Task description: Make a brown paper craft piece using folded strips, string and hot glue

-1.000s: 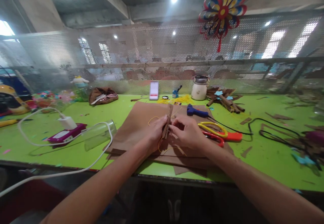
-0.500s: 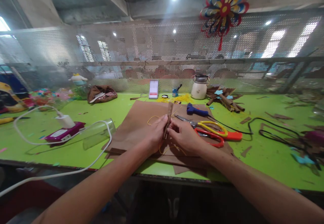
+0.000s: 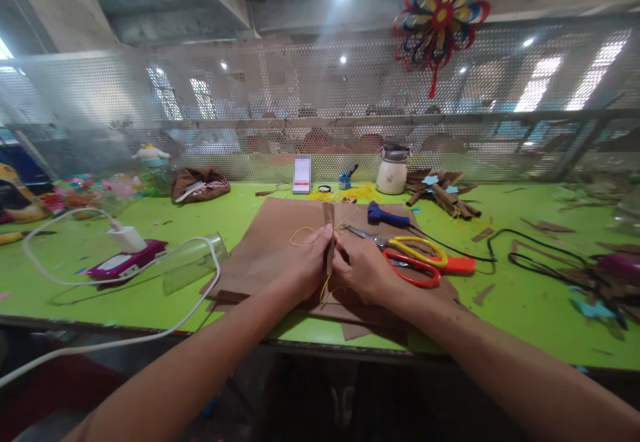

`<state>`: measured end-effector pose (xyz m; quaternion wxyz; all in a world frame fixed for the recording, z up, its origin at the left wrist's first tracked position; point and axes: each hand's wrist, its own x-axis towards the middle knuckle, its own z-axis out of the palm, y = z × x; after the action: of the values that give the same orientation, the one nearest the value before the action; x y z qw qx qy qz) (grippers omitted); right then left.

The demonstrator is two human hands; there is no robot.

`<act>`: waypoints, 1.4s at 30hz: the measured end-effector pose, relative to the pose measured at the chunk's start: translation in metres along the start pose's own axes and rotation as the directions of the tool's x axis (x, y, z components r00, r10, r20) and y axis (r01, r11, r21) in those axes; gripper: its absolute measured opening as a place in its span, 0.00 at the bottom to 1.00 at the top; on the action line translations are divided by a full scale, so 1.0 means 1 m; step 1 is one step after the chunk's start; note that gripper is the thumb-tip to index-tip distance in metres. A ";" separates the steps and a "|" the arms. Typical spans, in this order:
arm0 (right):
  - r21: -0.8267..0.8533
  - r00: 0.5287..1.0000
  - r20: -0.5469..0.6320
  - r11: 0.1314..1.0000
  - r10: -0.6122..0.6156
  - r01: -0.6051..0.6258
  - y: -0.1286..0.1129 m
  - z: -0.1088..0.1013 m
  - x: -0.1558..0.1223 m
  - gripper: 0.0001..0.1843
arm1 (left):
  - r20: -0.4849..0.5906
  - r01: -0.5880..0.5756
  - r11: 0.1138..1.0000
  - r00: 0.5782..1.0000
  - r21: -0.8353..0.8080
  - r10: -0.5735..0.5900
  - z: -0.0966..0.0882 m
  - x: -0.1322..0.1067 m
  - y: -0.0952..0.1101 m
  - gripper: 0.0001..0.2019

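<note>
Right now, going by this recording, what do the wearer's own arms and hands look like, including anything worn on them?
The left hand and right hand are both ungloved. The left forearm and right forearm are bare, with no sleeve in view. Neither wrist shows a watch or bracelet. The fingers are too small and partly hidden to rule out rings.

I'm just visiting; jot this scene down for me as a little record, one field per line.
Left hand: holding a narrow brown piece upright
Right hand: fingers against the same piece; exact grip partly hidden
Under the hands: large brown sheets on a green table
Loose by the hands: yellow string
Right of the hands: scissors; beyond them, a blue-handled tool
Table's far side: upright phone, pale jar
Overhead: colourful hanging ornament
</note>
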<state>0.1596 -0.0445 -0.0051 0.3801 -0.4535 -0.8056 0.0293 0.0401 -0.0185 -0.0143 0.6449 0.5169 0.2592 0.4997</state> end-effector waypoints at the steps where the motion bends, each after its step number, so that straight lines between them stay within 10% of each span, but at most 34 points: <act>1: -0.013 1.000 0.000 1.000 0.002 -0.002 0.000 0.000 0.000 0.08 | 0.009 0.005 1.000 1.000 -0.027 -0.005 -0.001 0.001 -0.002 0.15; 11: 0.220 0.990 -0.035 0.968 0.135 -0.124 0.012 -0.001 0.002 0.12 | -0.194 0.039 0.997 0.980 -0.067 -0.051 -0.001 0.003 0.012 0.16; 42: 0.244 0.997 -0.058 0.969 0.057 -0.041 0.000 -0.001 0.002 0.13 | -0.135 0.169 0.972 0.972 -0.161 -0.192 -0.006 0.007 0.012 0.16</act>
<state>0.1601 -0.0434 -0.0034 0.4575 -0.4241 -0.7719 0.1224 0.0332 -0.0097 -0.0034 0.7031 0.4027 0.3152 0.4941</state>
